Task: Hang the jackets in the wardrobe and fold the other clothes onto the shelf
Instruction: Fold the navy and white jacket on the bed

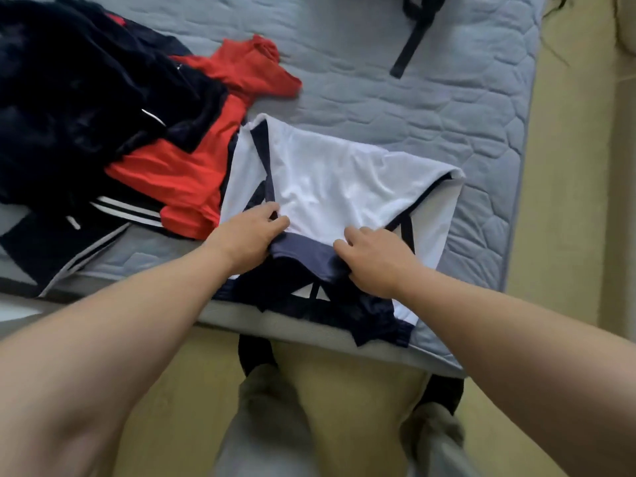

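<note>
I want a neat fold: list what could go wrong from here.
The white and navy shirt lies at the mattress edge, navy part overhanging: it may slide off. The red garment touches its side and could get dragged into the fold. Left hand and right hand pinch only the near edge, so far layers may shift.

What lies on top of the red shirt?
A dark garment lies over the red shirt's left side. How much of the shirt it hides cannot be seen.
</note>
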Motion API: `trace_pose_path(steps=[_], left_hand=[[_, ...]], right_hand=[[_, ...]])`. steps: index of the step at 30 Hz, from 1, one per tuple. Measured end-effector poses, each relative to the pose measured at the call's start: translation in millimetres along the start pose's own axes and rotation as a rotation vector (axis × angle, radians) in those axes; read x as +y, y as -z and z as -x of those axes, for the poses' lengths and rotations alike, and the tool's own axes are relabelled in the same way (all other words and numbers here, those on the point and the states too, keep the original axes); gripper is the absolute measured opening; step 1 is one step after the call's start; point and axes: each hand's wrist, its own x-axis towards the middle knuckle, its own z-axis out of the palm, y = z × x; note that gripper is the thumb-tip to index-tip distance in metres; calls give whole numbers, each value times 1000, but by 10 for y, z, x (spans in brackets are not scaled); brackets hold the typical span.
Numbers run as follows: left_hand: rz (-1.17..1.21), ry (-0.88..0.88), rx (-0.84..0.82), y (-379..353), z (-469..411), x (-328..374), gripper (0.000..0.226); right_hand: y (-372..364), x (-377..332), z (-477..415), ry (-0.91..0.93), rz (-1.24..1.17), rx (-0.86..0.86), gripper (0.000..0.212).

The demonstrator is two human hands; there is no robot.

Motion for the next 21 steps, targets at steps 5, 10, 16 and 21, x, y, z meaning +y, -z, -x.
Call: trace_pose_path(steps=[5,10,16,21], left_hand=[[54,13,-4,-232,158,129,38],[167,57,100,-72,261,230,69],[-99,-116,141,-112,379,185,74],[-148,-63,23,-497,485,298,81]], right_hand=[[-158,-250,124,-55,-87,32,24],[-40,-207,290,-222,-169,183,25],[-131,-299,417,-133,-171,138,22],[-414,-484,430,-131,-162,-6,27]])
